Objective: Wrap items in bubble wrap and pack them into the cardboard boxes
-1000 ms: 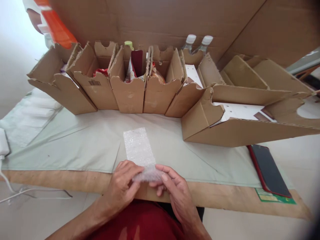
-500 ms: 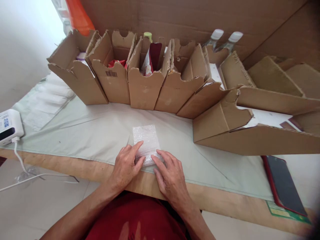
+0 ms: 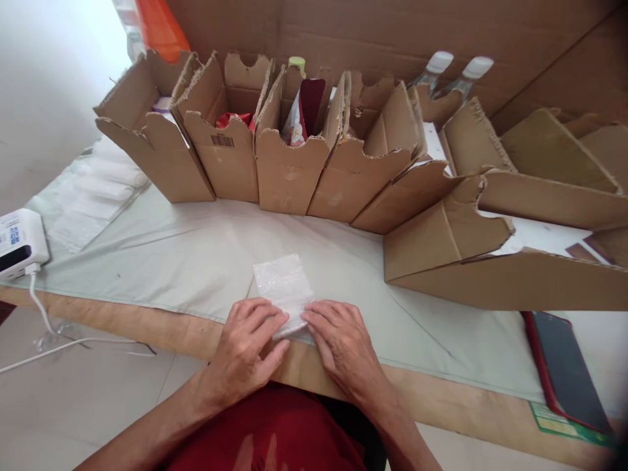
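Bubble wrap (image 3: 283, 280) lay flat on the cloth-covered surface (image 3: 196, 252), mid-frame, close to its near edge. Its long axis ran roughly away from the body, far end leaning a bit left, near end a bit right, toward the gap between the hands. Far edge was plain to see, slightly slanted, right corner farther out than left. Near end was partly under fingers, so I couldn't read its full length or any fold there.

I had the left hand (image 3: 252, 343) on the near-left side: fingers bent, tips touching the wrap, thumb spread apart, grip released. Right hand (image 3: 343, 343) sat at the near-right corner, fingertips touching; thumb was mostly behind the fingers, so I couldn't tell whether that grip was pinching or just pressing.

Beyond the wrap I saw a row of cardboard boxes (image 3: 294, 176), well apart from the hands. Phone (image 3: 572, 369) was far right, white device (image 3: 22, 243) far left.
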A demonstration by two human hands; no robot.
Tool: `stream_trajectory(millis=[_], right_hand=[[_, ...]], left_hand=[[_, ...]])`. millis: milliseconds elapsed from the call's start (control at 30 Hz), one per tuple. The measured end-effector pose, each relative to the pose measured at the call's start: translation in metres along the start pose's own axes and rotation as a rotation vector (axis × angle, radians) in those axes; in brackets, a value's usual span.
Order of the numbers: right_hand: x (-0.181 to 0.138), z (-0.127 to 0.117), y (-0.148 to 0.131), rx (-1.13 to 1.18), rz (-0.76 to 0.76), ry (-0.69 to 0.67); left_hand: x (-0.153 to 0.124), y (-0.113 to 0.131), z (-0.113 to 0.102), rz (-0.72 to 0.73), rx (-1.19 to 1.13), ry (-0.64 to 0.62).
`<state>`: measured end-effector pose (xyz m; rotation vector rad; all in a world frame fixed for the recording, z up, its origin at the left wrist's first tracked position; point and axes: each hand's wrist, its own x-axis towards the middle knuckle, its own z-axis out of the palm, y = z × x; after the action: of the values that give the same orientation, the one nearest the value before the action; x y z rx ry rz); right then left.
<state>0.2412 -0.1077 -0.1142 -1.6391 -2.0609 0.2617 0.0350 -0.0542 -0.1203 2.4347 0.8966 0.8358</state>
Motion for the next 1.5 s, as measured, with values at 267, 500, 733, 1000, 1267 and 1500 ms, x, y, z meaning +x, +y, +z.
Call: stream_trajectory(millis=[267,500,733,1000,1267,1500], right_hand=[[0.0,-0.002,-0.003,-0.038,0.044,0.299],[0.003,0.015,0.002,-0.085,-0.076,0.075],[0.012,0.008,0.003,0.101,0.001,0.064],[0.024,0.015,0.001,-0.098,0.03,0.082],[0.043,0.019,0.01,0.062,0.133,-0.105],[0.014,-0.006,-0.015,0.444,0.317,-0.07]], left_hand=[[0.009,-0.011,0.011,-0.172,0.046,0.043],[0.004,-0.012,0.011,-0.145,0.078,0.118],[0.003,-0.014,-0.004,-0.116,-0.055,0.036],[0.026,-0.035,0.001,-0.183,0.145,0.006],[0.023,-0.036,-0.001,-0.234,0.123,-0.008],[0.024,-0.023,-0.019,-0.378,-0.257,-0.206]])
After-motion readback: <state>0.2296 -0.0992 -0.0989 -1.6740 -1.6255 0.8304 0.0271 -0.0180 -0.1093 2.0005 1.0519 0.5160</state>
